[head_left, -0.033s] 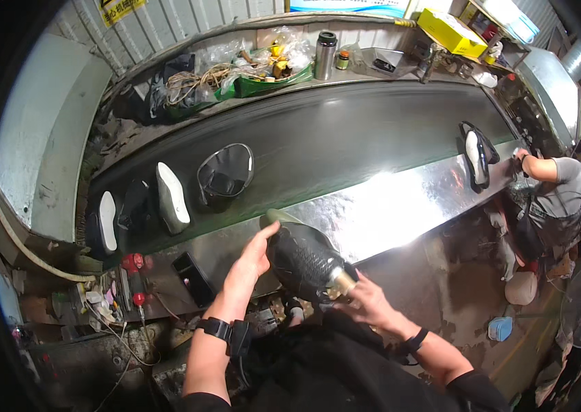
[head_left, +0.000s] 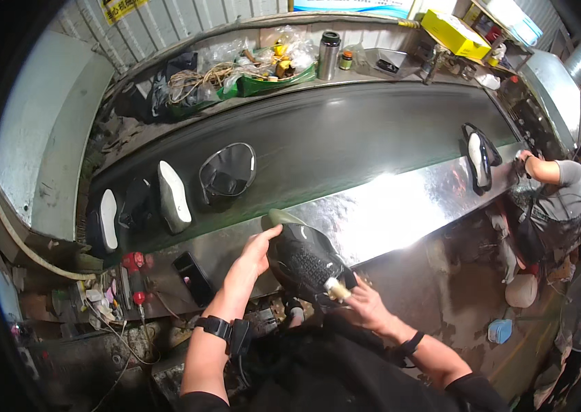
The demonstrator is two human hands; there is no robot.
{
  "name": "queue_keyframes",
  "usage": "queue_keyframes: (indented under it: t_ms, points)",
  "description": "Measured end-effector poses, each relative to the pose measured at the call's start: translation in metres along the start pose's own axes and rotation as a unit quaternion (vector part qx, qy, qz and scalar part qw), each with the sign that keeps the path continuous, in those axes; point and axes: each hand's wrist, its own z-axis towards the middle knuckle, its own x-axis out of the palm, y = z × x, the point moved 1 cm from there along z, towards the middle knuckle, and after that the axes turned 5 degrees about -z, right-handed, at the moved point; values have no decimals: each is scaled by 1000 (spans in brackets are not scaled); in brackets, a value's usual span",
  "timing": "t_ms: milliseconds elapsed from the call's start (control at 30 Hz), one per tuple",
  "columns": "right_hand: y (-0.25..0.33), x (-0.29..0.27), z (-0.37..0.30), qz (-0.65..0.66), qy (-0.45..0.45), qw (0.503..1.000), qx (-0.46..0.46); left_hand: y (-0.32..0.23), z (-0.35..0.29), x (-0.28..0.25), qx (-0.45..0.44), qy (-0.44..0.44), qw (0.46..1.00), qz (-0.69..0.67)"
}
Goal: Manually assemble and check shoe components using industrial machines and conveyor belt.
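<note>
In my left hand (head_left: 261, 248) is a black shoe upper (head_left: 306, 257), tilted over the front of the bench; thumb and fingers close round its far end. A greenish shoe last (head_left: 283, 218) shows at that end. The upper's dark surface looks textured, perhaps wet. My right hand (head_left: 369, 302) is closed on a small brush (head_left: 338, 290) with a pale tip and tan handle. The tip lies against or just above the near end of the upper; I cannot tell which.
On the dark conveyor belt (head_left: 345, 130) lie a white sole (head_left: 175, 195), another white sole (head_left: 108, 220) and a black upper (head_left: 228, 170). A phone (head_left: 194, 277) rests on the metal ledge (head_left: 304, 206). At far right a co-worker (head_left: 560, 192) stands beside a white-soled shoe (head_left: 477, 158).
The brush in my right hand has shifted slightly toward the lower left and turned a little on the upper. My left hand holds the upper almost unmoved.
</note>
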Motion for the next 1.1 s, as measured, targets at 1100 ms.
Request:
queue_keyframes:
  t_ms: [1100]
  points:
    - [-45, 72, 0, 129, 21, 989, 67, 33, 54, 20, 308, -320, 726, 525]
